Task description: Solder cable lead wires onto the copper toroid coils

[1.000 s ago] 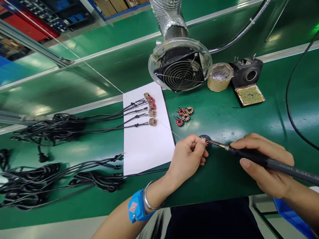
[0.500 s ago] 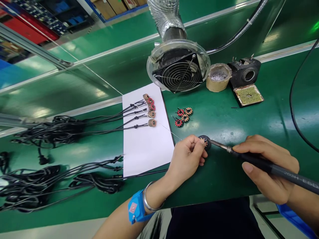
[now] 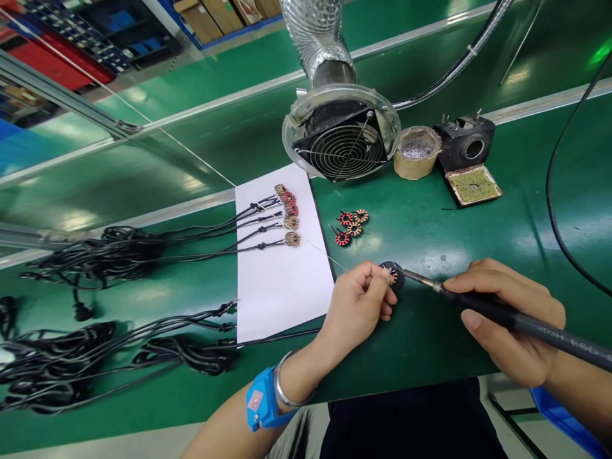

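Note:
My right hand (image 3: 514,319) grips the black handle of a soldering iron (image 3: 497,312), its metal tip reaching left to a small round black holder (image 3: 396,281). A ring-shaped coil (image 3: 392,274) with copper windings sits at that holder, partly covered by my left fingers. My left hand (image 3: 361,298) is closed in a pinch on a thin solder wire (image 3: 329,256), which runs in from the upper left. Whether these fingers also press on the coil or a lead is hidden. Beyond my left hand lie several loose red and copper ring coils (image 3: 352,228).
Several coils knotted to black cables (image 3: 215,254) rest on a white sheet (image 3: 282,287). Cable bundles (image 3: 115,255) cover the left bench. A fume extractor fan (image 3: 342,143) hangs over the back, near a cardboard ring tub (image 3: 417,153) and an iron stand with sponge (image 3: 473,185).
The view has shifted slightly. Both hands keep nearly the same pose, with the iron's tip still beside the holder and the solder wire still in my left fingers.

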{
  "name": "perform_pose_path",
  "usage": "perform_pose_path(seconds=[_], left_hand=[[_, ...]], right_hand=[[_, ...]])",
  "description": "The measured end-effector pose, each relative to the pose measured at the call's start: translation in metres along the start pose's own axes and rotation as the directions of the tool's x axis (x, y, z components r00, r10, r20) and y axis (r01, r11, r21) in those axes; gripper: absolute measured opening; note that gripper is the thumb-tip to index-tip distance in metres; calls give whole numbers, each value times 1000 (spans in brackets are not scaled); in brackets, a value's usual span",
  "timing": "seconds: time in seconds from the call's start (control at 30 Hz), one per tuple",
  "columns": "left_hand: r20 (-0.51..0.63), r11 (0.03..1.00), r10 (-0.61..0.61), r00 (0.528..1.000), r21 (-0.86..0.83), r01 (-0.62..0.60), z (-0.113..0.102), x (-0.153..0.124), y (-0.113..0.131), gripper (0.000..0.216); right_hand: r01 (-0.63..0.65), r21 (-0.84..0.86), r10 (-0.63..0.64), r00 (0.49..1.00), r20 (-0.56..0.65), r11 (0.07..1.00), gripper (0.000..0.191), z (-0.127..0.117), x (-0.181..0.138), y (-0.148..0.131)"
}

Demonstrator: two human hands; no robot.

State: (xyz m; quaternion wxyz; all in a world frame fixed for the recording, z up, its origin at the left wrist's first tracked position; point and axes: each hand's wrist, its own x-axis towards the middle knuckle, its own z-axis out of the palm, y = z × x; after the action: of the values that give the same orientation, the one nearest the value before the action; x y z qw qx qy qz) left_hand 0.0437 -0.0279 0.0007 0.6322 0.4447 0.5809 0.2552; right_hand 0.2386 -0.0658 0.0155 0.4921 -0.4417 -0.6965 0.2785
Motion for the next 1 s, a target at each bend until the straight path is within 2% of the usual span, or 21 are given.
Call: perform_pose_path(seconds=[0.2, 0.37, 0.57, 0.87, 1.0], left_hand=[[43, 1000, -2, 999, 10, 1, -5, -1, -4, 18], [118, 997, 33, 992, 64, -41, -12, -8, -11, 27], [142, 994, 40, 989, 96, -54, -13, -14, -15, 29], [157, 986, 21, 987, 162, -46, -13, -15, -10, 25], [180, 981, 15, 984, 189, -50, -14, -17, -12, 28]], right_hand=[[2, -9, -2, 999, -50, 1000, 24, -1, 0, 2], [14, -6, -14, 998, -59, 1000, 27, -2, -2, 4], [37, -17, -38, 996, -79, 999, 28, -2, -1, 7], [62, -73, -66, 996, -63, 995, 27, -6, 2, 12], [112, -143, -118, 992, -36, 983, 28, -12, 16, 18]])
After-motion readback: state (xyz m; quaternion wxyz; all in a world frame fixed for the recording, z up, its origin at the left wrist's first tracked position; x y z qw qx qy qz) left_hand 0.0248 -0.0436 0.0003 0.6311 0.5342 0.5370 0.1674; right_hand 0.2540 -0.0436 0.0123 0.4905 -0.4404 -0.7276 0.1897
